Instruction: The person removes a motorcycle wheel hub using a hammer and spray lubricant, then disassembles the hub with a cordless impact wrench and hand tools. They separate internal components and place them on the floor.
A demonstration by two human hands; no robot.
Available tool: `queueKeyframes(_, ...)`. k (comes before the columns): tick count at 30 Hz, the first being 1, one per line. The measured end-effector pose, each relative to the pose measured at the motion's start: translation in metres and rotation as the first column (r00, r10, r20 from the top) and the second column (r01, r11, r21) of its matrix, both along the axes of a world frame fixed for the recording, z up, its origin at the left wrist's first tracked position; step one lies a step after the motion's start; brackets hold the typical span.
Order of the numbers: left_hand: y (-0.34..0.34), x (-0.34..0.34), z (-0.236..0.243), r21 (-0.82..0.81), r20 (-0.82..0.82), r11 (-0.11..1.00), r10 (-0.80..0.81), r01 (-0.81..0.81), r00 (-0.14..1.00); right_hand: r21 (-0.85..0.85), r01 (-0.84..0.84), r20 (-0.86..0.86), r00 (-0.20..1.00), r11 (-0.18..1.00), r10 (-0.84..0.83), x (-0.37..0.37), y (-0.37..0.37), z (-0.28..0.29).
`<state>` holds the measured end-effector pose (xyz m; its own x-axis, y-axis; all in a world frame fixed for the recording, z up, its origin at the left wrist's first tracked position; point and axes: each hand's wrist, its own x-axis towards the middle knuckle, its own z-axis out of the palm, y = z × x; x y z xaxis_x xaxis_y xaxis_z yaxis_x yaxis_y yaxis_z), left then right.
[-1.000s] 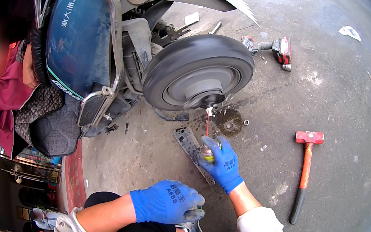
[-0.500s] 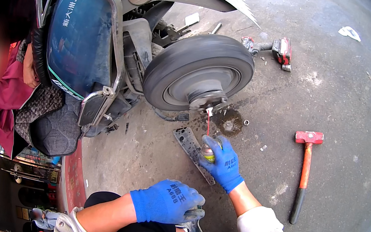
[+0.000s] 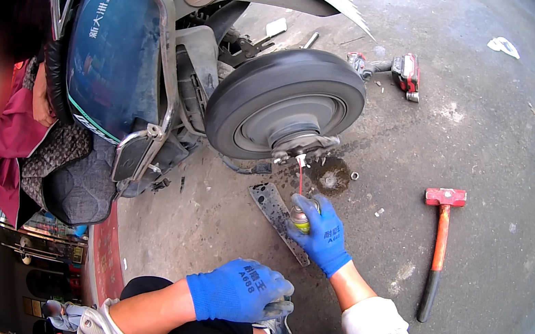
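My right hand (image 3: 323, 234), in a blue glove, is closed around a spray can (image 3: 301, 220) with a yellow-green label. A thin red straw (image 3: 301, 180) runs from the can up to the hub (image 3: 302, 146), where something white shows at its tip. The hub belongs to a black-tyred wheel (image 3: 287, 104) on a vehicle tipped on its side; its rim and hub parts look blurred. Above my knee, near my shoe, my left hand (image 3: 240, 292), also in a blue glove, is loosely curled with nothing visible in it.
A red-headed sledgehammer (image 3: 440, 241) lies to the right, and a cordless power tool (image 3: 396, 72) lies beyond the wheel. A dark metal plate (image 3: 277, 220), a nut (image 3: 354, 176) and a wet patch (image 3: 332, 176) are on the floor. Another person's hand (image 3: 43, 106) is at far left.
The wheel has turned, with the hub's projecting parts now in a different position. My hands, the can and the straw stay almost where they were.
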<state>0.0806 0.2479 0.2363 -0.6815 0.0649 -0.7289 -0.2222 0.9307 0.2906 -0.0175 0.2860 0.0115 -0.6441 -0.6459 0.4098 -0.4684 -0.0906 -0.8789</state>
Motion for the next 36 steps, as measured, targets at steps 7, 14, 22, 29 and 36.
queueKeyframes(7,0.0,0.001,0.0,-0.001,-0.006,1.0,-0.009,0.009,1.0,-0.001,0.001,0.006,1.0,1.0,-0.001,0.0,0.001,-0.001)
queueKeyframes(14,-0.001,0.0,0.0,0.006,-0.005,1.0,-0.001,0.001,1.0,-0.002,0.003,0.003,1.0,1.0,-0.003,0.0,0.0,-0.002)
queueKeyframes(22,0.0,-0.001,0.0,0.011,-0.008,1.0,0.007,-0.007,1.0,-0.046,0.006,-0.008,1.0,0.999,-0.006,0.002,0.0,0.0)
queueKeyframes(29,0.0,-0.003,-0.003,0.016,-0.009,0.999,-0.03,0.03,1.0,-0.137,-0.211,-0.036,0.978,0.968,0.208,0.052,-0.004,0.003)
queueKeyframes(36,-0.001,0.0,-0.004,0.013,-0.017,0.999,-0.045,0.045,0.999,-0.008,-0.451,0.021,0.892,0.892,0.451,0.08,-0.009,-0.001)
